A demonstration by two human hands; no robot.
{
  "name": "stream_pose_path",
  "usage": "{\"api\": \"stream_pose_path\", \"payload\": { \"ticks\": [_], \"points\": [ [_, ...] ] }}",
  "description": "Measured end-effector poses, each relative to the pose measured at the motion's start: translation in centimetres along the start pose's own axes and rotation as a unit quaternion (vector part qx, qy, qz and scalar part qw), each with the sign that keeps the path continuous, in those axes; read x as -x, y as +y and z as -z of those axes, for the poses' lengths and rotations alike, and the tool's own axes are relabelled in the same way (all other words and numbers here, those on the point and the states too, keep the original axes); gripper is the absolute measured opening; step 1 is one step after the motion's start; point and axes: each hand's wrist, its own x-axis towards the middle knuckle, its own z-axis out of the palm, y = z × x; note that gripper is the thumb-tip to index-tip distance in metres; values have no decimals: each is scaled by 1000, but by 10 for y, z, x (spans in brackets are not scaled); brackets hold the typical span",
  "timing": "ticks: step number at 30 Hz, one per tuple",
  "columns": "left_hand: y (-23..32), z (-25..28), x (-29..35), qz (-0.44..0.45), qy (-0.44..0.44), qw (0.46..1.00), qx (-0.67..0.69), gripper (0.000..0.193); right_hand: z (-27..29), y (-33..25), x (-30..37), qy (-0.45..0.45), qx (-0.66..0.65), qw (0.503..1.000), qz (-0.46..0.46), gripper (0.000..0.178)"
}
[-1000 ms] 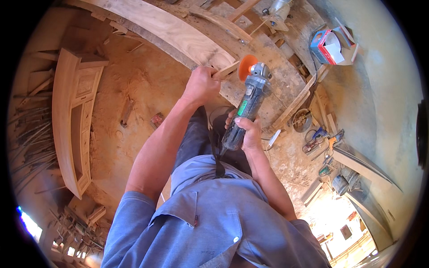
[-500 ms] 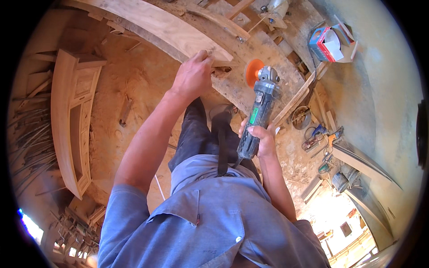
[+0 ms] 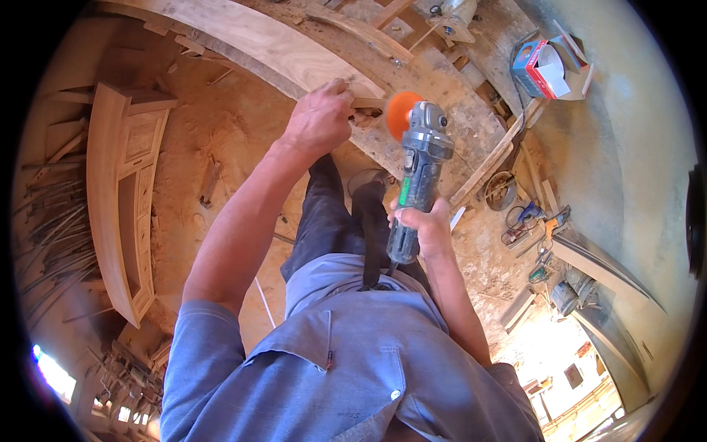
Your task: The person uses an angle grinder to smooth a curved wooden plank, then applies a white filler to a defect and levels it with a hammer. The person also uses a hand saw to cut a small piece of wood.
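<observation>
My right hand (image 3: 426, 225) is wrapped round the dark body of an angle grinder (image 3: 420, 166). The tool points away from me, with its grey metal head at the far end. An orange disc (image 3: 401, 116) on that head stands close to the right end of a long pale wooden board (image 3: 272, 44), apart from it as far as I can tell. My left hand (image 3: 320, 118) is closed on the near edge of the board at this right end. Its fingertips are partly hidden behind the knuckles. The board lies on a dusty workbench (image 3: 464, 110).
A wooden cabinet (image 3: 110, 199) stands on the left. On the bench's far right sits an open cardboard box (image 3: 534, 70). Power tools, including an orange-handled one (image 3: 552, 225), lie on the floor to the right among wood offcuts. A hammer-like tool (image 3: 210, 184) rests on the floor.
The grinder has moved left with my right hand, bringing its orange disc nearer the board's end and turning the disc's face more into view. My left hand has hardly shifted.
</observation>
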Motion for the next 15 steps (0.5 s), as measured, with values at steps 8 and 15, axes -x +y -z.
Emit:
{"api": "stream_pose_path", "payload": {
  "ticks": [8,15],
  "points": [
    [3,3,-2,11,-5,1000,5,18,2,-8,7,19,0,1000,10,46],
    [3,1,-1,-1,7,1000,9,19,-9,-22,5,13,20,1000,-10,40]
  ]
}}
